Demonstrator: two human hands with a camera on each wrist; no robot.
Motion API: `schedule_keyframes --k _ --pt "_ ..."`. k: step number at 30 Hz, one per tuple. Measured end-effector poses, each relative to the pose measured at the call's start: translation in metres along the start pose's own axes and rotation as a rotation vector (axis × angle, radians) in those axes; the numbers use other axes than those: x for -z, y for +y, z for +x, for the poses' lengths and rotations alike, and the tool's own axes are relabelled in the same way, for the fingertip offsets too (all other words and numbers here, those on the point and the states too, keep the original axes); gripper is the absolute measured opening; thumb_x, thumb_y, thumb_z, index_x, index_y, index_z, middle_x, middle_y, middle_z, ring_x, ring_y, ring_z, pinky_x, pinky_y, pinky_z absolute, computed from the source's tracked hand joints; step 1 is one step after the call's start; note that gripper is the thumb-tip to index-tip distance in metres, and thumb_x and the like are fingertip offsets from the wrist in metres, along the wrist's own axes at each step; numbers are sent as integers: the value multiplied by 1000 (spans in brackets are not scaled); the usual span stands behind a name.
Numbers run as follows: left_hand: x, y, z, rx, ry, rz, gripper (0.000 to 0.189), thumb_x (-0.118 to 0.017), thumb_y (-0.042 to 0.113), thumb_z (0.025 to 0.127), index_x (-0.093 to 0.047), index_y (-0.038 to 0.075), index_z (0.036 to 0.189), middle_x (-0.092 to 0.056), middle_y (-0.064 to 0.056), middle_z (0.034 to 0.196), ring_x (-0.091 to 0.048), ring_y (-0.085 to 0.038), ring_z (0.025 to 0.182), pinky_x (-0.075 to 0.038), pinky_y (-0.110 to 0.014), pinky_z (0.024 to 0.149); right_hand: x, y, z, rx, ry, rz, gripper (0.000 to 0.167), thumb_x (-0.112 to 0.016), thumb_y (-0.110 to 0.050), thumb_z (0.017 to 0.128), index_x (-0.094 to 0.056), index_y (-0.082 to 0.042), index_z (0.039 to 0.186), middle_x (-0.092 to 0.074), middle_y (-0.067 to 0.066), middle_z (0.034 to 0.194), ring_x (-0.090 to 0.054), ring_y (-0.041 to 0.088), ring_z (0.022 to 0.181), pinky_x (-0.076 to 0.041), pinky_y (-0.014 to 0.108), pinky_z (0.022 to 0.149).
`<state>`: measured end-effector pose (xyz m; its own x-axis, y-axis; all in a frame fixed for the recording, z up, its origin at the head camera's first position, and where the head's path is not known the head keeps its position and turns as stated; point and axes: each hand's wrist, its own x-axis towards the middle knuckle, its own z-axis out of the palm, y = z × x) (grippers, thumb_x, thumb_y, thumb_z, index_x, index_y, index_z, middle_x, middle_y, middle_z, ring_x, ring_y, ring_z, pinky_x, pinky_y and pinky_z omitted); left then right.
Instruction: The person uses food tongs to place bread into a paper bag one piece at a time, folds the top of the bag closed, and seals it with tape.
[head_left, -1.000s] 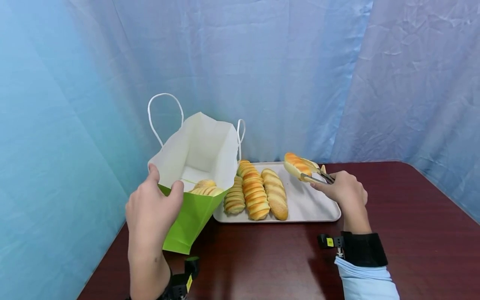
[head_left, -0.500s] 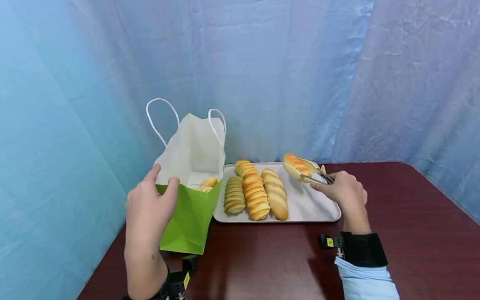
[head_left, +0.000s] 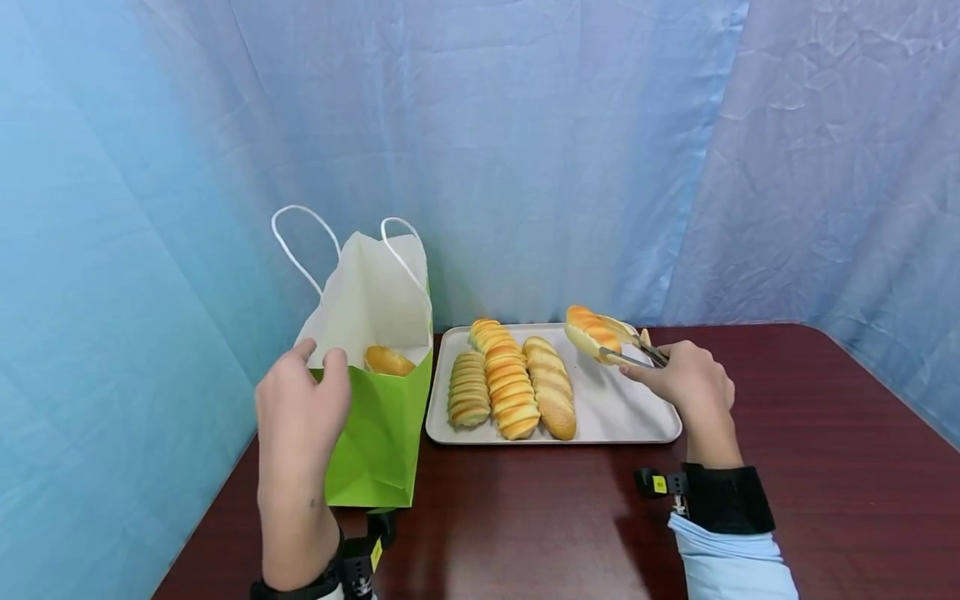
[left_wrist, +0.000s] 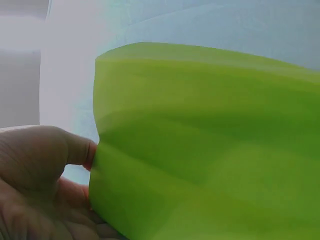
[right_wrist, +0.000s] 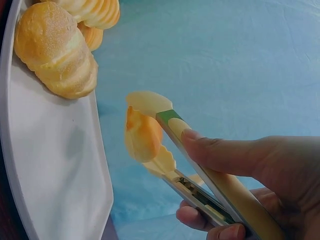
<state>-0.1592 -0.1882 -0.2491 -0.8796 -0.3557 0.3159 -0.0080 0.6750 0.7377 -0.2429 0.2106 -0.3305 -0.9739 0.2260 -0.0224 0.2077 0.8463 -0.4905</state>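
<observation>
My left hand holds the near left of the rim of a green paper bag with a white inside; in the left wrist view, the thumb meets the bag's edge and the fingertips are partly hidden. The bag stands upright, its mouth tilted towards me, with a brown-topped bread roll showing inside. My right hand grips metal tongs with pale tips. Clamped in them over the tray's right part is an orange-topped bread roll, seen end-on in the right wrist view.
A white tray lies just right of the bag, with three bread loaves side by side on its left half. The dark wooden table ends against blue curtains. Two white handles rise from the bag.
The bag has swung left and straightened up under my left hand, uncovering the tray's left end. The bread inside has shifted. My right hand stays put with the tongs and the roll.
</observation>
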Motion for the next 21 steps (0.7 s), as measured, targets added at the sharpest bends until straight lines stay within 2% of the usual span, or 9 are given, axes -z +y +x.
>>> schedule_keyframes --k 7,9,12,14,21 --pt "4 -11 8 40 80 -10 58 -40 20 98 -46 -10 147 -56 -15 72 -32 -18 38 -33 -34 47 1 -2 0 7 2 1 86 -74 -65 80 -60 -4 140 -65 26 120 -60 34 82 -46 42 58" --pt "6 -14 10 53 80 0 58 -40 21 99 -46 -9 147 -53 -12 62 -32 -18 38 -33 -34 46 1 -2 0 11 1 -1 87 -74 -65 80 -60 -5 141 -64 27 121 -60 34 82 -46 41 58" --pt "8 -18 13 58 69 9 57 -39 22 99 -47 -8 147 -50 -7 57 -31 -18 38 -32 -33 43 2 -3 -1 14 1 -6 89 -73 -66 80 -58 -5 143 -62 29 124 -60 35 83 -46 41 58" --pt "8 -20 15 63 61 17 58 -39 23 99 -45 -8 148 -43 -4 48 -32 -17 38 -33 -33 45 3 -3 -1 16 4 -9 90 -73 -66 80 -58 -5 143 -62 30 126 -61 35 83 -46 41 57" --pt "11 -24 18 91 61 28 61 -39 25 99 -39 -2 154 -37 -2 52 -27 -16 41 -31 -33 43 3 -3 -2 19 3 -10 87 -73 -65 81 -59 -4 142 -64 26 117 -60 34 81 -46 41 57"
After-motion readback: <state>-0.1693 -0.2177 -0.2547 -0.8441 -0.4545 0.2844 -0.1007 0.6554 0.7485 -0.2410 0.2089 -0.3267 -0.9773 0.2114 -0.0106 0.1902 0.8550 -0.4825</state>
